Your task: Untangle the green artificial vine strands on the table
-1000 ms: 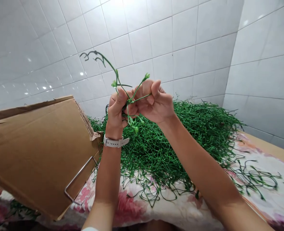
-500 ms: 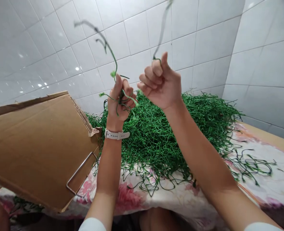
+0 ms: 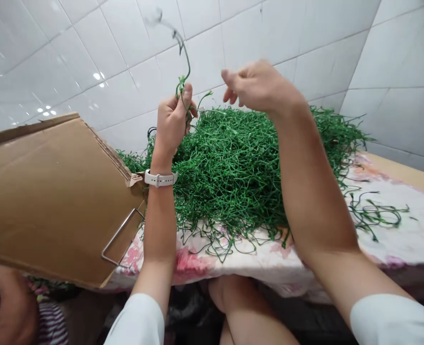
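Observation:
My left hand, with a white watch on its wrist, is closed round a thin green plastic stem that curls up above the fingers against the tiled wall. My right hand hovers just to the right of it at the same height, fingers loosely bent and pointing left, with nothing visible in them. Both hands are raised over a big heap of tangled green plastic stems on a flowered cloth.
A tilted cardboard box with a metal wire handle fills the left side. Another person's hand and striped sleeve show at the lower left. Loose stems lie on the right of the cloth. White tiled walls enclose the corner.
My right hand pulled away from the left, rose with a stem, and now shows none. The left hand has lifted higher with its stem. The view has tilted down.

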